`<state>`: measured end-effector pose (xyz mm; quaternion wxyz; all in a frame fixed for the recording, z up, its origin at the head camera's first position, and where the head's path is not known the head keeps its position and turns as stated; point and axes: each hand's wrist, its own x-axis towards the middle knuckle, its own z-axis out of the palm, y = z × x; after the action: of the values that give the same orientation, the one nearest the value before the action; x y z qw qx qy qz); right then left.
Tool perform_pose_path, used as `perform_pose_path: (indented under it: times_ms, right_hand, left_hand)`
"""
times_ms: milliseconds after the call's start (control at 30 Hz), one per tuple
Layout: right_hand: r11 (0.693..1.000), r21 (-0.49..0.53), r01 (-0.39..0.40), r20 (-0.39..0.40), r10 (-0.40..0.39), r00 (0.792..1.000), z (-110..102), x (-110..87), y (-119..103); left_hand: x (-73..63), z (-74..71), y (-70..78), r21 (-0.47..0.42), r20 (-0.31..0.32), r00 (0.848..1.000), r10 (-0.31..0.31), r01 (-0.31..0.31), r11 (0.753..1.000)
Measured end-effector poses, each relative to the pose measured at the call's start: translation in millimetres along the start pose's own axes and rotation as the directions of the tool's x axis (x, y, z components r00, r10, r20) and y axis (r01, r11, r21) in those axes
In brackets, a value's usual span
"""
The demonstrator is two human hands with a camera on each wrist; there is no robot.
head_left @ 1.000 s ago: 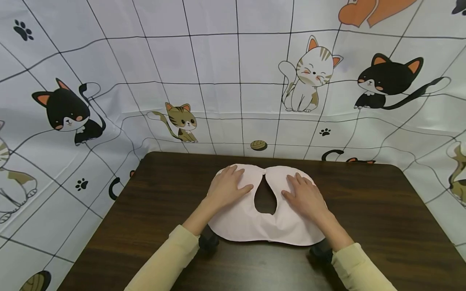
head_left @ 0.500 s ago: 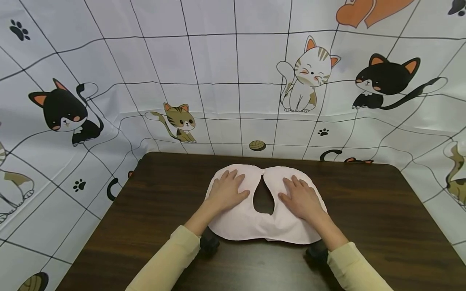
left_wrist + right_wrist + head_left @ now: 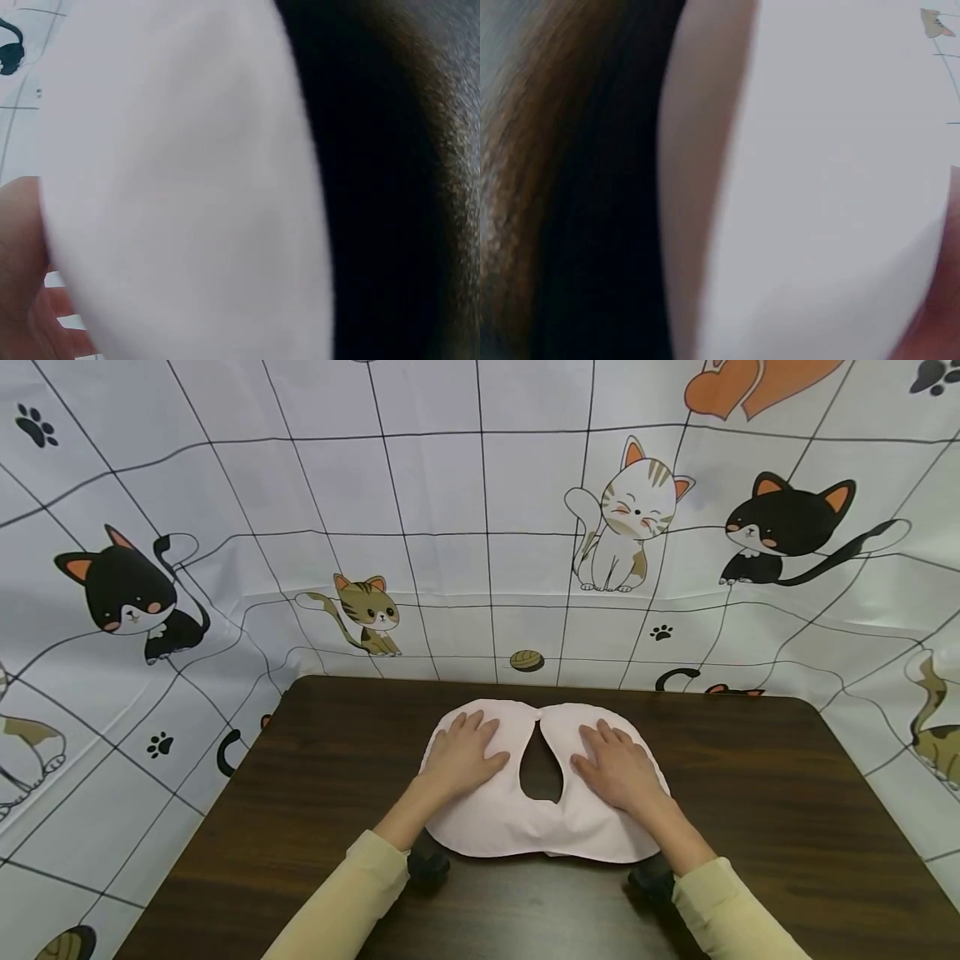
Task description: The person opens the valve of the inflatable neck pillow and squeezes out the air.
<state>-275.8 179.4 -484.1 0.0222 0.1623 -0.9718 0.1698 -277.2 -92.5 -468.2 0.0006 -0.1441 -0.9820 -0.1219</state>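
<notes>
A pale pink, U-shaped cushion (image 3: 547, 831), possibly a neck pillow, lies flat on the table. Its two rounded ends meet at the far side around a teardrop-shaped gap. On its left lobe rests my left hand (image 3: 461, 756), fingers spread and pointing away from me. My right hand (image 3: 618, 768) lies on the right lobe in much the same way, thumb toward the gap. Up close, the cushion (image 3: 187, 180) fills most of the left wrist view, with part of the hand (image 3: 26, 277) at its edge. The right wrist view has the pale cushion (image 3: 825, 180) beside a sliver of hand (image 3: 934, 300).
The dark brown wood-grain table (image 3: 772, 793) extends on both sides of the cushion. A white sheet (image 3: 442, 485) printed with grid lines and cartoon cats hangs behind and around it. Small black devices (image 3: 427, 867) sit under the wrists.
Both hands have slid slightly toward me on the cushion, and the left fingertips have come back from its far edge. The cushion lies almost as before. The head view has shifted a little.
</notes>
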Motion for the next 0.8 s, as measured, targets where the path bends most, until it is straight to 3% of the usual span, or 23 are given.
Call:
perform_pose_path:
  times_ms: [367, 600, 800]
  right_hand:
    - [0.999, 0.012, 0.032, -0.051, -0.031, 0.998, -19, -15.1, -11]
    - [0.998, 0.049, 0.048, -0.091, -0.043, 0.995, -7, -23.5, -8]
    - [0.999, 0.03, 0.042, -0.065, -0.04, 0.997, 7, -27.5, -7]
  left_hand:
    - [-16.8, -12.1, -1.6, -0.014, -0.09, 0.994, 0.055, -0.056, 0.998]
    - [-26.1, -8.4, 2.6, -0.025, -0.05, 0.997, 0.067, -0.068, 0.997]
    - [-29.9, 0.6, 2.0, -0.039, -0.01, 0.997, 0.07, -0.071, 0.997]
